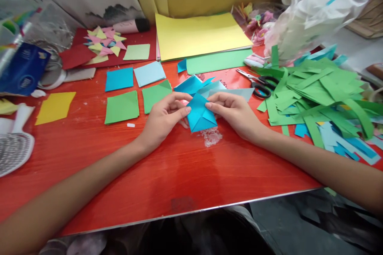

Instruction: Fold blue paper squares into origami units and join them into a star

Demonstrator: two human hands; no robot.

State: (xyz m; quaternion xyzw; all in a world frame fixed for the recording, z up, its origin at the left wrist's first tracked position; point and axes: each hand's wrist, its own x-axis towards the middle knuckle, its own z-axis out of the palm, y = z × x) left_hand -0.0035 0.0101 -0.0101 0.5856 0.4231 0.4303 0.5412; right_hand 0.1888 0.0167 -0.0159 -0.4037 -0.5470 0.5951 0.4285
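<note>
A small blue sheet of origami paper (201, 112), with folded flaps meeting on its face, is held up over the middle of the table. My left hand (163, 116) pinches its left edge between thumb and fingers. At its upper right edge, my right hand (237, 114) grips it the same way. Behind the hands lie blue paper pieces (187, 83) and a pale blue paper piece (243, 94). Two stacks of green paper squares, one at the left (122, 106) and one partly behind my left hand (155, 95), sit nearby, with blue squares (119, 79) and light blue squares (149, 73) beyond.
Black-handled scissors (261, 87) lie right of my hands, beside a heap of green paper strips (323, 91). Yellow sheets (200, 36) and folded paper stars (106, 41) are at the back. A hairbrush (14, 147) and a yellow square (55, 107) lie left on the red table (179, 175).
</note>
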